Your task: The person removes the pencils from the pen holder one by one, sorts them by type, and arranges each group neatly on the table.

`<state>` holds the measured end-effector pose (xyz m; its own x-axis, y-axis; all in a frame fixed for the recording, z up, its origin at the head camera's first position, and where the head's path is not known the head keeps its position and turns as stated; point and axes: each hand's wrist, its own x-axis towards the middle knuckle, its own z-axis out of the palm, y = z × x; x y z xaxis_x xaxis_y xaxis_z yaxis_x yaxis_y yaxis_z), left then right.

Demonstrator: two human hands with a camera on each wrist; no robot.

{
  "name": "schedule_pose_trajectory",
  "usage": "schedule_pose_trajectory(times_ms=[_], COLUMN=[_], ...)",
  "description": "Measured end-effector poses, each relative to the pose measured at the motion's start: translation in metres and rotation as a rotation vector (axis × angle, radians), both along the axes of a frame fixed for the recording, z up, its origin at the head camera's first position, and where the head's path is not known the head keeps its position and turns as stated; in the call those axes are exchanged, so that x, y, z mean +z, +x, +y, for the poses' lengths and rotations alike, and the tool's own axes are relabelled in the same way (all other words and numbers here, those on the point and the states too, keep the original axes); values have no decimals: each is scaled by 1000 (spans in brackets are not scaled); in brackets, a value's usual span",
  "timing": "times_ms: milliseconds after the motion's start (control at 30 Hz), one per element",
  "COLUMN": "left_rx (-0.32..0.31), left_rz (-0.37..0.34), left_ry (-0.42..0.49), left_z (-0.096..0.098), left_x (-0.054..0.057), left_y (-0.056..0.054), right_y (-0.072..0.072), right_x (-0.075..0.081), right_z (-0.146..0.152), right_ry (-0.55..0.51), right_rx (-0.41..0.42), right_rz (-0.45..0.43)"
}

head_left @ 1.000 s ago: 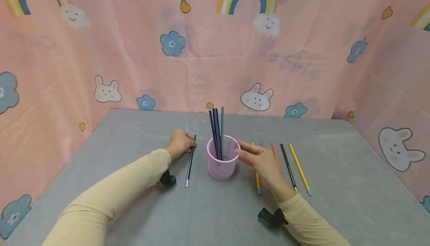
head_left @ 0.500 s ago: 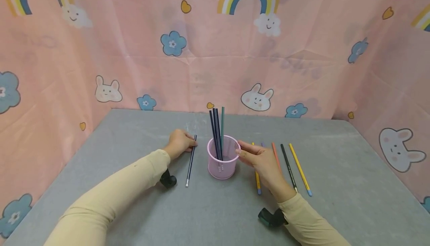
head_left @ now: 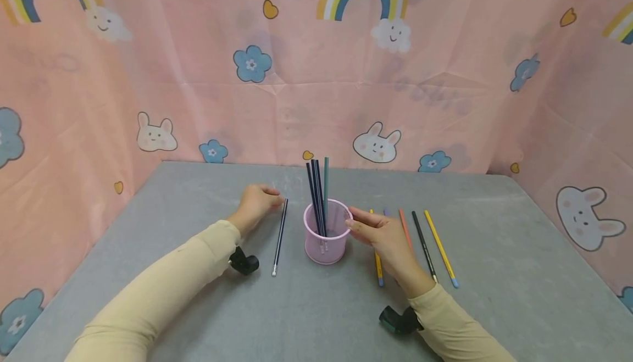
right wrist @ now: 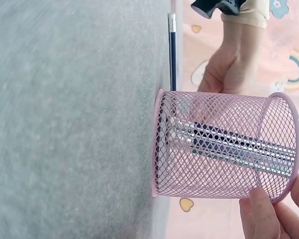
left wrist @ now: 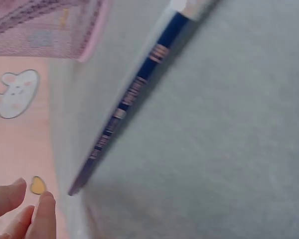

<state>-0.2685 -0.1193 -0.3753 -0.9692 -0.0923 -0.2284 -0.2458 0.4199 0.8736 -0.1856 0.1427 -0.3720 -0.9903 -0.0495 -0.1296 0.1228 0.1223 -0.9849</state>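
A pink mesh pencil cup (head_left: 325, 246) stands upright with several dark blue pencils (head_left: 314, 197) and a green one (head_left: 326, 181) leaning in it. My right hand (head_left: 388, 241) pinches its rim from the right, thumb and fingers on either side. One dark blue pencil (head_left: 279, 238) with a white eraser lies on the table left of the cup. Just beyond its far end hovers my left hand (head_left: 256, 205), thumb and fingers apart with nothing between them. In the left wrist view the fingertips (left wrist: 47, 199) are off that pencil's tip.
Right of the cup lie a yellow pencil (head_left: 378, 268), partly hidden by the right hand, an orange one (head_left: 403, 224), a black one (head_left: 423, 244) and another yellow one (head_left: 442, 246). A pink printed cloth (head_left: 296, 104) hangs behind the grey table (head_left: 519, 274).
My left hand has let go of the lying pencil and drawn slightly back to the left, up from its far end. The pencil, the cup and my right hand have stayed put.
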Motion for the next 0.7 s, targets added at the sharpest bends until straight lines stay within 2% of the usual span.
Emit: schedule_pose_trajectory(times_ms=[167,700], left_rx=[21,-1], left_rz=[21,30], left_ry=[62,319], left_z=[1,10], left_x=[10,31], left_y=[3,18], right_y=[0,0], right_x=[0,0], right_z=[0,-1], right_ry=[-3,-6], right_rx=[1,0], right_rz=[0,6])
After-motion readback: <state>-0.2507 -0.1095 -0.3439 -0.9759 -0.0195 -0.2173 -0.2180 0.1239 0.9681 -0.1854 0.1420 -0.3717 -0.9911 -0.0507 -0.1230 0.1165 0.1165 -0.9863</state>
